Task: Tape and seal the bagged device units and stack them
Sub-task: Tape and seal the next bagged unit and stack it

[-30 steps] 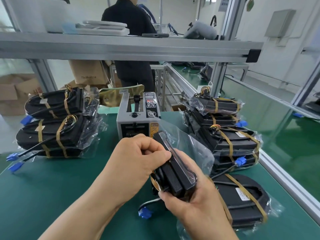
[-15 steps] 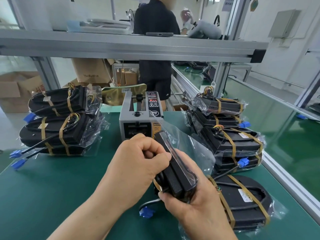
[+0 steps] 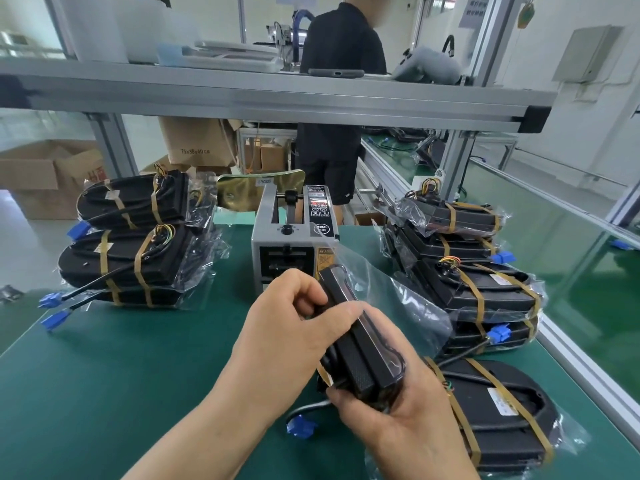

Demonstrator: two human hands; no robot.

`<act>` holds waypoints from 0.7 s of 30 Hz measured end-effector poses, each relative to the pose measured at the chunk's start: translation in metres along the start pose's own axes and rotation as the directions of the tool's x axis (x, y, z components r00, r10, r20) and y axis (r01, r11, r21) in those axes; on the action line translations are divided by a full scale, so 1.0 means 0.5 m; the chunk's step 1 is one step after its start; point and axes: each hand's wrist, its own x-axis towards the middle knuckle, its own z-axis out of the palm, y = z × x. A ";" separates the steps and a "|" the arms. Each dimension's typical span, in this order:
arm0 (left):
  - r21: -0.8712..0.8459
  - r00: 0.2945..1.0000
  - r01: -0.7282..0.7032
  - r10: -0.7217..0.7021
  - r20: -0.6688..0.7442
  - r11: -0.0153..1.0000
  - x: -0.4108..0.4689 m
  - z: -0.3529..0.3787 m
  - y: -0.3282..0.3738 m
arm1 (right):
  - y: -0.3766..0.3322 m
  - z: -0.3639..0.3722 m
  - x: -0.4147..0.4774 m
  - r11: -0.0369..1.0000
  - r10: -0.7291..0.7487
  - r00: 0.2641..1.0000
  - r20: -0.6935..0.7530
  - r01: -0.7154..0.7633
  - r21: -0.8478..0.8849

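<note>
Presently, the black rectangular device unit in its clear plastic bag (image 3: 363, 355) is held above the green desk (image 3: 104, 375), near the front centre, between both hands. Its long axis runs from near-right to far-left, tilted, with the far end raised toward the grey tape dispenser machine (image 3: 294, 244) and the near end low in the right palm. The loose open mouth of the bag trails off to the right at the far end.

The left hand (image 3: 294, 337) is clenched over the unit's upper left side, fingers curled on the bagged body. The right hand (image 3: 398, 420) cradles the near end from below, fingers (image 3: 346, 401) wrapped up around the lower edge. A strip of tan tape (image 3: 323, 374) shows at the unit's lower left edge. A black cable leaves the near end and finishes in a blue connector (image 3: 300, 426) lying on the desk.

A taped bagged unit (image 3: 502, 414) lies flat just right of the right hand. A stack of taped units (image 3: 478, 271) stands at the far right; another stack (image 3: 135, 244) stands at the far left.

Legible writing: a cardboard box (image 3: 197, 140) behind the desk reads "75x38x40 cm". A white tag on the dispenser's tape roll carries print too small to confirm. The dispenser's panel labels are not legible.
</note>
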 end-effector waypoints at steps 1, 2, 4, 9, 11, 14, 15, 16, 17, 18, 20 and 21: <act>0.018 1.000 -0.003 0.003 0.018 1.000 0.001 -0.002 -0.002 | 0.003 0.001 0.000 1.000 -0.003 1.000 -0.008 0.003 0.003; 0.031 0.999 -0.010 0.009 0.039 0.999 0.002 -0.004 -0.003 | 0.004 0.001 0.001 1.000 0.000 1.000 -0.019 0.000 0.011; 0.057 0.996 -0.028 0.023 0.088 0.998 0.008 -0.014 -0.004 | 0.003 0.000 0.000 1.000 -0.001 0.999 -0.033 0.001 0.017; 0.079 0.986 -0.031 0.017 0.167 0.996 0.036 -0.041 0.005 | -0.009 -0.006 -0.002 1.000 0.006 1.000 -0.003 -0.006 0.014; 0.078 0.985 -0.034 0.020 0.169 0.996 0.049 -0.047 0.007 | -0.013 -0.009 -0.001 0.999 0.019 0.999 0.027 -0.020 0.047; 0.112 0.984 -0.051 0.030 0.178 0.992 0.062 -0.057 0.011 | -0.017 -0.012 0.000 0.994 0.026 0.998 0.056 -0.032 0.109; 0.119 0.983 -0.061 0.038 0.181 0.991 0.064 -0.059 0.011 | -0.016 -0.012 0.000 0.992 0.026 0.998 0.060 -0.033 0.125; 0.122 0.981 -0.071 0.047 0.187 0.990 0.065 -0.062 0.011 | -0.013 -0.013 0.000 0.990 0.025 0.998 0.062 -0.033 0.135; 0.119 0.980 -0.080 0.056 0.192 0.990 0.063 -0.063 0.012 | -0.010 -0.015 0.000 0.990 0.024 0.998 0.061 -0.032 0.136; 0.114 0.979 -0.089 0.066 0.191 0.989 0.062 -0.061 0.012 | -0.009 -0.015 0.000 0.990 0.022 0.998 0.059 -0.030 0.141; 0.074 0.984 -0.110 0.098 0.152 0.991 0.060 -0.050 0.000 | -0.007 -0.016 0.001 0.985 0.020 0.998 0.060 -0.030 0.170; 0.033 0.988 -0.114 0.109 0.111 0.993 0.056 -0.044 -0.010 | -0.006 -0.015 0.002 0.982 0.017 0.999 0.049 -0.026 0.187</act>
